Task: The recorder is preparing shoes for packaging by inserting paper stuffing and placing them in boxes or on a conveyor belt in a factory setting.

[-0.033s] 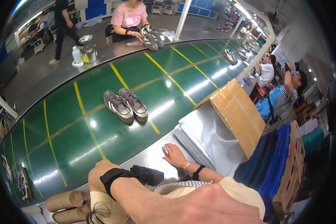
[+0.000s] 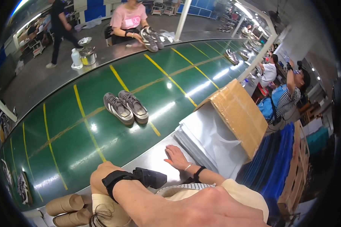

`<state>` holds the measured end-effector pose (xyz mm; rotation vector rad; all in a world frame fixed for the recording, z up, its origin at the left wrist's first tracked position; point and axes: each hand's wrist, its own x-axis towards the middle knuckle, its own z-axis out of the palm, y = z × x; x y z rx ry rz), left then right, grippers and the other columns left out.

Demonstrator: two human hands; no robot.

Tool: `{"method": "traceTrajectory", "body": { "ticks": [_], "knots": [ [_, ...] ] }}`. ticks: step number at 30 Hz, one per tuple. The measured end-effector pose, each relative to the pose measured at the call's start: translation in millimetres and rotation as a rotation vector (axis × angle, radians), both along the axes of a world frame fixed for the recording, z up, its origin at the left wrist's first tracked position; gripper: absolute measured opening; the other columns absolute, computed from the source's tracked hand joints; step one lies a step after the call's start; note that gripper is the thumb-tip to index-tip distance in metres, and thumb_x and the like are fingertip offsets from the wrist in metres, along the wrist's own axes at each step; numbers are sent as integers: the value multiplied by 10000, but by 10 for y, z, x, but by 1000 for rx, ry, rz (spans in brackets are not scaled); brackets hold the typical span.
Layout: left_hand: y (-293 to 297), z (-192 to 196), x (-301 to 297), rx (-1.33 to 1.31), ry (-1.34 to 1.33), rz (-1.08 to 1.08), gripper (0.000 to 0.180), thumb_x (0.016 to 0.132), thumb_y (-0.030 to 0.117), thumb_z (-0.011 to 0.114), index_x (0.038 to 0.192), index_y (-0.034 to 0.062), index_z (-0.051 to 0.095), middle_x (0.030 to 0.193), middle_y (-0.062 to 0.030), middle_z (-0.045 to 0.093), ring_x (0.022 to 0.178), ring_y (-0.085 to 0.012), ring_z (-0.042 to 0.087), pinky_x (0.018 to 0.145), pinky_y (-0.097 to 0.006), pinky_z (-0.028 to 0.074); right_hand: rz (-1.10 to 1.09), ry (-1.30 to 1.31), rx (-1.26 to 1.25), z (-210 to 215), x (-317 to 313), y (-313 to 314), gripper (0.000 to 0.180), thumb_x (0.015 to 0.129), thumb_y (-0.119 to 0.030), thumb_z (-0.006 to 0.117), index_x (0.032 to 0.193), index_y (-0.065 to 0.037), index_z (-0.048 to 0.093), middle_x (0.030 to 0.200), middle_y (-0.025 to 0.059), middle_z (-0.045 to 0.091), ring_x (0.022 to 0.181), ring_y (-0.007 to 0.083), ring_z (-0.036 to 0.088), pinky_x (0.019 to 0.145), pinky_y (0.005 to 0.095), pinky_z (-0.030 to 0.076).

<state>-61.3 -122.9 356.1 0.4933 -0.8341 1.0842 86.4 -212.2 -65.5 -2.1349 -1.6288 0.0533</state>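
My right hand lies palm down on the metal ledge beside the green conveyor belt, fingers stretched out and apart, holding nothing. Close to its fingers is a stack of thin white paper sheets, partly inside an open cardboard box turned on its side. My left arm is bent, with a black strap and a small black device around the forearm. Its hand looms large at the lower edge, and its fingers are hidden. A pair of grey sneakers with pale stripes sits on the belt ahead.
The belt carries yellow cross lines and more sneakers at its left end. Brown nested cardboard pieces lie lower left. Across the belt, a person in pink holds another pair of sneakers. Blue stacked material stands right.
The whole view has shifted very slightly. A person in dark clothes at the far left has stepped further left. My hands keep their places.
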Motion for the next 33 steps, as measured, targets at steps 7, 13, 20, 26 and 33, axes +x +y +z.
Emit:
{"method": "traceTrajectory", "body": {
  "ticks": [7,13,20,26,33],
  "knots": [
    [-306,8,-30,86,-66,-59,290,917,79,547,1191,-16,553,760,-227,641,505,-247,635,386,-282,510,9,-69,-20,-181,-169,-114,487,870,-334,607,1224,-28,472,1319,169,427,1257,345,381,1073,448,292],
    [-594,85,-184,110,-59,-124,262,908,73,561,1144,-36,586,781,-230,645,521,-252,644,395,-284,519,18,-59,29,-104,-238,-122,464,867,-325,609,1193,-15,493,1269,171,461,1213,340,413,1037,452,318],
    [-471,-70,-238,295,398,-295,703,974,514,377,788,-98,671,650,-170,640,524,-208,640,402,-257,486,-190,-256,400,910,-107,-560,398,817,-170,621,1180,-35,527,1198,165,509,1163,336,473,1020,536,317],
    [-277,-460,54,701,391,-357,832,887,660,352,801,-107,663,675,-178,646,556,-224,642,496,-308,518,-941,-327,337,1215,20,-1956,670,743,-336,757,1238,-4,454,1203,165,507,1117,331,474,937,431,365],
    [-974,-113,-309,196,285,-700,797,859,639,448,836,-135,638,718,-174,634,587,-233,644,472,-278,493,-851,-276,220,1035,198,-1902,326,750,-202,719,950,26,598,1058,138,572,1007,327,506,864,440,385]
  ]
}}
